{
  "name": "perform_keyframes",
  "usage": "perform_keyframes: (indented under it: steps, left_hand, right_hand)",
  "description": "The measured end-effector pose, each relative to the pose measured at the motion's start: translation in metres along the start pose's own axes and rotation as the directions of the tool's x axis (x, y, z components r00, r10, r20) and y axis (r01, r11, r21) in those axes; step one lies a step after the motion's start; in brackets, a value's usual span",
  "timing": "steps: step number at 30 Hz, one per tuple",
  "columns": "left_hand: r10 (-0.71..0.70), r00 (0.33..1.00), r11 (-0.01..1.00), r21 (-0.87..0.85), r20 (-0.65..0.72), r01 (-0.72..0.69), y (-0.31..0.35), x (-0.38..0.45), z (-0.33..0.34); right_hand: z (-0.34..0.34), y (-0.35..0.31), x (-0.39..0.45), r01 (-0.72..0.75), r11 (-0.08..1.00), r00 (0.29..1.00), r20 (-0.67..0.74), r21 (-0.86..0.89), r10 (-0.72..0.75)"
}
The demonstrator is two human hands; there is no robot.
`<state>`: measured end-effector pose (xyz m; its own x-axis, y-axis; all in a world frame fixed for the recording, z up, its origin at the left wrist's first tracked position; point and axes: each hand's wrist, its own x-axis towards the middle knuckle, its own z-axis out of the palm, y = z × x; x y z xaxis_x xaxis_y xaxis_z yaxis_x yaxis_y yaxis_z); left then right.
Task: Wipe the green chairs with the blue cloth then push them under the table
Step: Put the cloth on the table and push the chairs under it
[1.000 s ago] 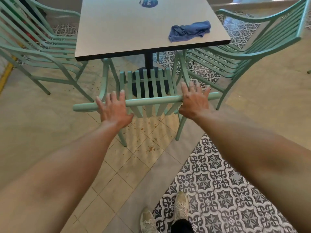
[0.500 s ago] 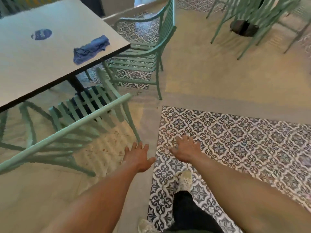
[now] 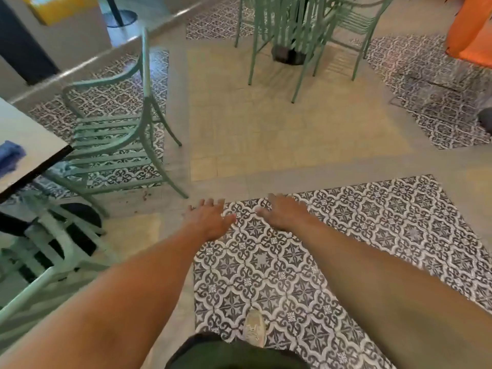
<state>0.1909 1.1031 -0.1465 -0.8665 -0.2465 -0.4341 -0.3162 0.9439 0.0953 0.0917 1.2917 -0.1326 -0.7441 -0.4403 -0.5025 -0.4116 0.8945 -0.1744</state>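
- Now off the chair: at the far left, the blue cloth (image 3: 10, 157) lies near the table (image 3: 32, 145) edge, and one green chair (image 3: 40, 251) sits tucked beneath, released a second ago.
- Beside the table's corner, a second green chair (image 3: 117, 145) stands unpushed, likely next.
- Centre: left hand (image 3: 209, 219) and right hand (image 3: 283, 213) hang over patterned tiles (image 3: 266, 262), fingers spread, holding nothing.
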Motion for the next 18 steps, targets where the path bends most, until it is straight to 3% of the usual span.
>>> perform_keyframes:
  steps: [6, 13, 18]
  left_hand:
    - [-0.001, 1.0, 1.0, -0.006, -0.003, 0.001, 0.018, 0.096, -0.055]
    - [-0.031, 1.0, 0.997, -0.067, -0.003, 0.03, 0.006, 0.226, -0.086]
    - [-0.126, 0.992, 0.986, -0.106, 0.022, 0.127, -0.022, 0.306, -0.132]
  right_hand:
    - [-0.061, 0.026, 0.081, -0.022, 0.999, 0.998, -0.053, -0.04, 0.02]
    - [-0.118, 0.021, 0.209, 0.016, 0.995, 1.0, 0.019, -0.095, -0.014]
    - [-0.171, 0.006, 0.296, 0.068, 0.985, 0.996, 0.06, -0.156, -0.059]
